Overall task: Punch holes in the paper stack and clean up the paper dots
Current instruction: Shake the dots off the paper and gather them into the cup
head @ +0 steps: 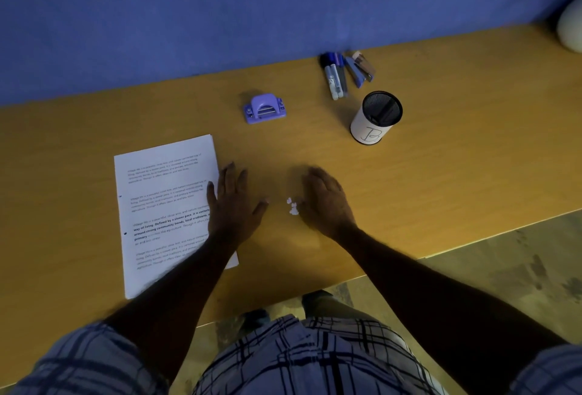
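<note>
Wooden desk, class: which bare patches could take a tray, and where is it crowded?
Free: the yellow-brown wooden desk right of the mesh pen cup, and its far-left strip above the white printed paper stack. Crowded: markers and stapler by the wall, purple hole punch, and paper dots between both hands.

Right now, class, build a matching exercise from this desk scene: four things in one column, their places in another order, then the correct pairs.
Things:
1. hole punch
2. paper stack
3. paper dots
4. mesh cup

Places:
A. partly under the left hand
B. beside the right hand, between both hands
C. just in front of the markers and stapler
D. alone on the desk, beyond the paper's far corner

Pairs: 1-D, 2-A, 3-B, 4-C
</note>
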`<action>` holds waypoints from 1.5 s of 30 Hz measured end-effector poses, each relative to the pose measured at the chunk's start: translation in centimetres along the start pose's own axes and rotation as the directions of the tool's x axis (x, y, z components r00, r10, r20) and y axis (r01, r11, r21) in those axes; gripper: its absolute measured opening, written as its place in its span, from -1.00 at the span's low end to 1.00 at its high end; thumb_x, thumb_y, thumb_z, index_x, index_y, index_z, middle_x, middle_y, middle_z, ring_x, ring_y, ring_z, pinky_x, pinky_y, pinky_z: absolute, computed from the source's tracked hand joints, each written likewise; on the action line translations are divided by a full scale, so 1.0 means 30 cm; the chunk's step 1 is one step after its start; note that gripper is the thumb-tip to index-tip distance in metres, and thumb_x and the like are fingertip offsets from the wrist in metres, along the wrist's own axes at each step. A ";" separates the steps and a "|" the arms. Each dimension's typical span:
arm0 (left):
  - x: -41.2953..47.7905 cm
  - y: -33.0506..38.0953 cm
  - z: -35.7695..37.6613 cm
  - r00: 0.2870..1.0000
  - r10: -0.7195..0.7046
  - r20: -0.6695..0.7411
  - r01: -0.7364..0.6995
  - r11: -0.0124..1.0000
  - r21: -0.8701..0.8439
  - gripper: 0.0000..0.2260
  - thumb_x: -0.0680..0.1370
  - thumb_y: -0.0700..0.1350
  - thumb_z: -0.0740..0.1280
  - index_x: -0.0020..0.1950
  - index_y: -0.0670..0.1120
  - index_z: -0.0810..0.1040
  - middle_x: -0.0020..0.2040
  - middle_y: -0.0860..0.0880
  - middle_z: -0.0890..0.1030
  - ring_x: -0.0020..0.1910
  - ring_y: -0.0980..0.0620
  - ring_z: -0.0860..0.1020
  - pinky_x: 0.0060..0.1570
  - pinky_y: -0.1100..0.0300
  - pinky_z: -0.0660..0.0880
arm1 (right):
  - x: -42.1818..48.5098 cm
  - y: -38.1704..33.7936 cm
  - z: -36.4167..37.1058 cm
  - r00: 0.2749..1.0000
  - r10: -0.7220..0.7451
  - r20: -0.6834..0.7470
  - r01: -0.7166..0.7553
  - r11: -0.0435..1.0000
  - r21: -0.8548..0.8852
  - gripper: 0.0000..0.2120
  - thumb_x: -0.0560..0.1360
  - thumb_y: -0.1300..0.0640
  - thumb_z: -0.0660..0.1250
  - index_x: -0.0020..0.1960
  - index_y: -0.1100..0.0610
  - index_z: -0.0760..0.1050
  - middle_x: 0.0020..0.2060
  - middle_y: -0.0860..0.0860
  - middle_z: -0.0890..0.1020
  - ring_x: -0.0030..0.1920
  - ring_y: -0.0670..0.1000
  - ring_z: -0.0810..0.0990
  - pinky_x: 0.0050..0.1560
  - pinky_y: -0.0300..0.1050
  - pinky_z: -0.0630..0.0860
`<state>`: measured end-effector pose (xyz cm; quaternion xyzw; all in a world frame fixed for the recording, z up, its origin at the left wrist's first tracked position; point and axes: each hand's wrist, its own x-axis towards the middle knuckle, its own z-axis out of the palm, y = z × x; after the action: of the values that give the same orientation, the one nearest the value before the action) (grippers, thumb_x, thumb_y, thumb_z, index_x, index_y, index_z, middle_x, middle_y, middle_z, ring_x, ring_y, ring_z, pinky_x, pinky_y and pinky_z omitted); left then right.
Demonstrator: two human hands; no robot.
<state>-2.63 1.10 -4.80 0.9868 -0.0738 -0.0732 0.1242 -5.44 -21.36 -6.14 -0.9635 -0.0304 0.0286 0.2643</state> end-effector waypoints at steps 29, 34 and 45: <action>-0.027 0.000 -0.065 0.988 0.153 0.018 -0.153 0.988 0.001 -0.66 0.57 -0.02 0.26 0.31 -0.10 0.47 0.29 -0.12 0.49 0.33 -0.13 0.43 0.31 -0.08 0.33 | -0.009 -0.070 -0.018 0.832 -0.512 0.214 0.554 0.744 -0.374 -0.82 0.46 0.24 0.40 0.06 0.26 0.61 0.01 0.20 0.65 0.00 0.17 0.63 -0.14 -0.05 0.61; -0.023 0.014 -0.076 0.986 0.166 0.010 -0.166 0.986 -0.026 -0.69 0.55 -0.06 0.29 0.28 -0.09 0.50 0.25 -0.10 0.54 0.28 -0.12 0.47 0.27 -0.07 0.35 | 0.015 -0.075 -0.017 0.914 -0.339 0.225 0.379 0.909 -0.171 -0.81 0.54 0.25 0.30 0.11 0.26 0.59 0.08 0.19 0.64 0.11 0.15 0.58 0.10 0.00 0.56; 0.018 0.091 -0.088 0.960 0.279 0.030 -0.279 0.960 -0.011 -0.71 0.56 -0.05 0.27 0.26 -0.08 0.51 0.22 -0.09 0.55 0.25 -0.09 0.50 0.24 0.00 0.37 | 0.013 -0.090 -0.183 0.772 0.341 0.537 -0.436 -0.330 0.837 -0.91 0.50 0.41 0.32 -0.06 0.32 0.60 -0.22 0.09 0.65 -0.24 -0.06 0.65 -0.20 -0.29 0.60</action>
<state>-2.03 -0.99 -1.63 0.9649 -0.2140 -0.0704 0.1354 -4.79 -21.81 -0.08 -0.3698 0.3190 0.1590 0.8580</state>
